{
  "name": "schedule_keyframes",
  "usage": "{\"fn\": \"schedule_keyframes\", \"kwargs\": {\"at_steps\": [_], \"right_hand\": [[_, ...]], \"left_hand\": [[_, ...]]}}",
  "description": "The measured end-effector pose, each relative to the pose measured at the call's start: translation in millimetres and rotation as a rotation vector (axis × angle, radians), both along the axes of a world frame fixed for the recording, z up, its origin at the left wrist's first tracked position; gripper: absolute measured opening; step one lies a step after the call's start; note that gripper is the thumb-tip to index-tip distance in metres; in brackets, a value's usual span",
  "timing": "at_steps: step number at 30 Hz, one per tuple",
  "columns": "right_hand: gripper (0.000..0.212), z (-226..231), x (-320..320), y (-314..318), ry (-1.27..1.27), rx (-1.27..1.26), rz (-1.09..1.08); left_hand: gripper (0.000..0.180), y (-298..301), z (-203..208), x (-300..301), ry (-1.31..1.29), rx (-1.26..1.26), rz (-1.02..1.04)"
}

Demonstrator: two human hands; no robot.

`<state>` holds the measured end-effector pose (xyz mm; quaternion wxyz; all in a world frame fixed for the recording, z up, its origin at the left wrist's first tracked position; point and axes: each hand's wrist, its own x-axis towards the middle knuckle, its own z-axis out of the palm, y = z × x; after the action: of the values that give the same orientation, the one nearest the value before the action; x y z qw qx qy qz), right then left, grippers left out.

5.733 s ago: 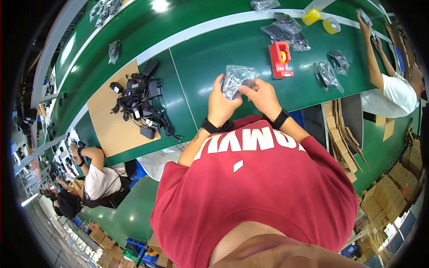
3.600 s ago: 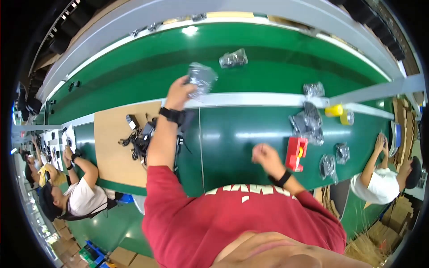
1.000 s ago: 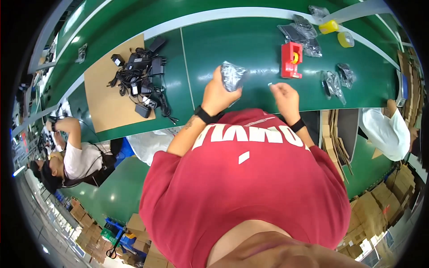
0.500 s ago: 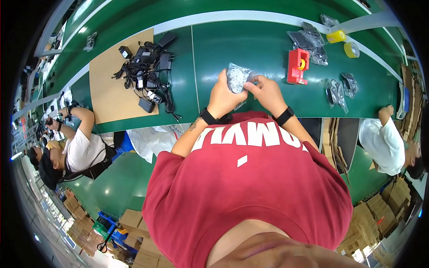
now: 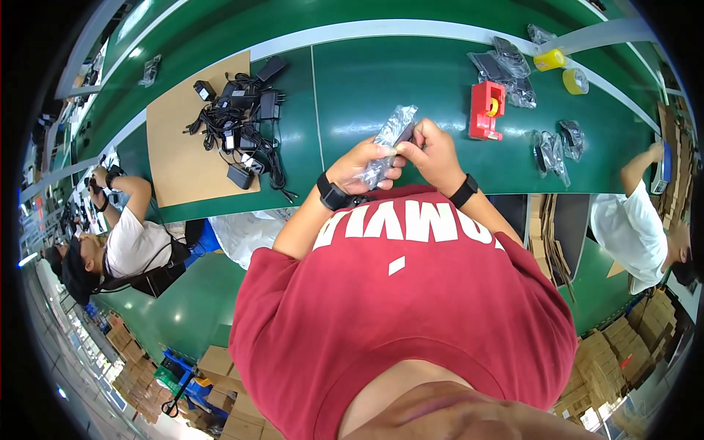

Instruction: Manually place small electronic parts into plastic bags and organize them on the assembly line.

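A crinkled clear plastic bag (image 5: pixel 386 141) with something dark in it is held up over the near edge of the green table. My left hand (image 5: pixel 361 166) is wrapped around its lower part, with the thumb on top. My right hand (image 5: pixel 433 152) pinches the bag's right side, thumb against the curled fingers. What exactly the bag contains cannot be made out. To the left, a tangled heap of black power adapters (image 5: pixel 238 121) with cables lies on a brown cardboard sheet (image 5: pixel 172 150).
A red tape dispenser (image 5: pixel 482 110) stands to the right, with bagged dark items (image 5: pixel 513 66) behind it and more bagged items (image 5: pixel 551 154) nearer. Yellow tape rolls (image 5: pixel 550 60) lie at the far right. Co-workers (image 5: pixel 139 235) sit on both sides.
The bag has been turned from a compact, folded look to a longer slanting one. My left hand has shifted lower and rolled over; the right hand still grips the bag's right side.
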<state>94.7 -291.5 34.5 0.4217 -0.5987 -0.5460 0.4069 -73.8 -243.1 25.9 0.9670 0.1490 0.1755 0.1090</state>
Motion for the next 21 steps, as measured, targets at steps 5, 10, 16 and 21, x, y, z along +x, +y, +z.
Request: {"fn": "schedule_keyframes", "kwargs": {"at_steps": [5,10,16,21], "right_hand": [[0.037,7,4,7,-0.168,0.051,0.063],[0.03,-12,23,15,-0.107,0.114,0.083],[0.048,-11,15,28,0.264,-0.245,-0.136],[0.059,-53,52,42,0.347,-0.39,-0.214]], "left_hand": [[0.035,-2,-16,1,-0.304,-0.383,-0.082],[0.045,9,-19,5,-0.443,-0.433,-0.034],[0.081,20,18,51,1.118,1.445,0.1],[0.084,43,-7,92,1.105,1.537,-0.129]]}}
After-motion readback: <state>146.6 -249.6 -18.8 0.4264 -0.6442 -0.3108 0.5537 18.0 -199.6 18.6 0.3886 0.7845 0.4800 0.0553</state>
